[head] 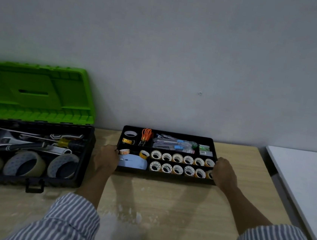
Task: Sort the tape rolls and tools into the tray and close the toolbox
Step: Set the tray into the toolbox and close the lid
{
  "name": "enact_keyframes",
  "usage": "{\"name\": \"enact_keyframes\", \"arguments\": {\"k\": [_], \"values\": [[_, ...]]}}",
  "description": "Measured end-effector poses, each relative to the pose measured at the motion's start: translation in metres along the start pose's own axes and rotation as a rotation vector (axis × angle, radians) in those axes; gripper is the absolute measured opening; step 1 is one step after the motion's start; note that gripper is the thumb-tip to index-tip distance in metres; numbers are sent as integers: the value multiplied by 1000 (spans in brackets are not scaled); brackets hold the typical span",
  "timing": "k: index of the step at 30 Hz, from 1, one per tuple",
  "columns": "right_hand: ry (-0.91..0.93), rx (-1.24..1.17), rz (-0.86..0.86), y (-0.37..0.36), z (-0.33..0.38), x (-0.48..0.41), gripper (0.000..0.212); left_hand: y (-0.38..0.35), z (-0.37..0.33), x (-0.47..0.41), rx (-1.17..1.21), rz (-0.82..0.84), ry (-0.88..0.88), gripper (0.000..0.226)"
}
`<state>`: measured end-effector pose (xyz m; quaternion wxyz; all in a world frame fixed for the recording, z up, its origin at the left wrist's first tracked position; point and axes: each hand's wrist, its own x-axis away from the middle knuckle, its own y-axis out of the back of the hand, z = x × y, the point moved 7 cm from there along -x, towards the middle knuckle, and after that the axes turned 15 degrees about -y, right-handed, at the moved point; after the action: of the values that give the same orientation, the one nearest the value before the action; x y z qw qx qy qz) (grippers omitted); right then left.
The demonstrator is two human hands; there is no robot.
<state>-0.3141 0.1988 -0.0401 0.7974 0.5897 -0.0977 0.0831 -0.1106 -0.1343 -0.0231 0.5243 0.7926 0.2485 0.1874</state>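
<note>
**On the wooden table, a filled tray is held at both ends**

A pale wooden table (164,199) is set against a bare grey wall (182,43). Near its middle the black tray (163,176) is gripped at either end: the left hand (106,158) and the right hand (224,172) are each curled over an end wall. Small tape rolls (178,158) and orange scissors (146,135) are already sorted into its compartments. The toolbox (8,178) is seen just to the left, its green lid (36,94) raised, with large tape rolls (25,166) and a wrench (7,140) inside. Sorting is judged done; the tray is apparently about to be carried over. A level lift is called for, then seating on the box rim before the lid is shut
</note>
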Motion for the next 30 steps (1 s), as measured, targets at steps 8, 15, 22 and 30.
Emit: {"name": "enact_keyframes", "arguments": {"k": [8, 15, 22, 30], "values": [[15, -10, -145, 39, 2, 43, 18, 41, 1, 8, 41, -36, -131, 32], [46, 59, -259, 45, 32, 115, 13, 98, 46, 29, 69, -49, -307, 31], [107, 32, -257, 14, 104, 177, 9, 145, 136, 50, 63, -81, -323, 31], [203, -73, -180, -45, 217, 236, 12, 196, 269, 64, 43, -146, -208, 28]]}}
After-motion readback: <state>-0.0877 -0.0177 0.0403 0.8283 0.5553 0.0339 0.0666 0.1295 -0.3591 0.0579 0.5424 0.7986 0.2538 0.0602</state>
